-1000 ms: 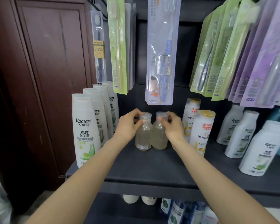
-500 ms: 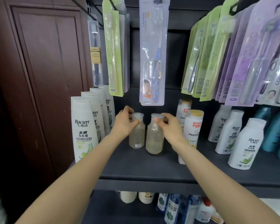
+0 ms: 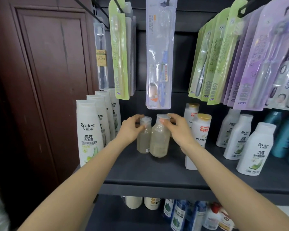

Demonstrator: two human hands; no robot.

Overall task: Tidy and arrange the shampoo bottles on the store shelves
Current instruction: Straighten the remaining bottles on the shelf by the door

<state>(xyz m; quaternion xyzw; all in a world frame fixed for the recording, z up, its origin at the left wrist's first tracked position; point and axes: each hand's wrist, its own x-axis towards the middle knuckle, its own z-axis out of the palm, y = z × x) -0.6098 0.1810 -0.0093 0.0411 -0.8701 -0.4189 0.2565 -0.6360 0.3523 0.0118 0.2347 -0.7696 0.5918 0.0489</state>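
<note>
Two small clear bottles of pale cloudy liquid stand on the dark shelf (image 3: 157,174). My left hand (image 3: 129,130) grips the neck of the left clear bottle (image 3: 143,140). My right hand (image 3: 178,129) grips the cap and neck of the right clear bottle (image 3: 159,142), which stands slightly nearer to me and touches the left one. A row of tall white Raclen bottles (image 3: 89,132) lines the shelf's left end. Two white Pantene bottles with gold caps (image 3: 201,130) stand just right of my right hand.
Packaged toothbrushes (image 3: 158,64) hang from hooks right above the clear bottles, with green and purple packs (image 3: 223,55) to the right. Short white Raclen bottles (image 3: 255,147) and teal bottles (image 3: 285,135) fill the right side. More bottles (image 3: 178,214) stand on the lower shelf. A brown wooden door (image 3: 48,80) is at left.
Both hands kept hold of the two clear bottles; the right bottle came forward a little and the pair now touch. My view has shifted slightly right and upward.
</note>
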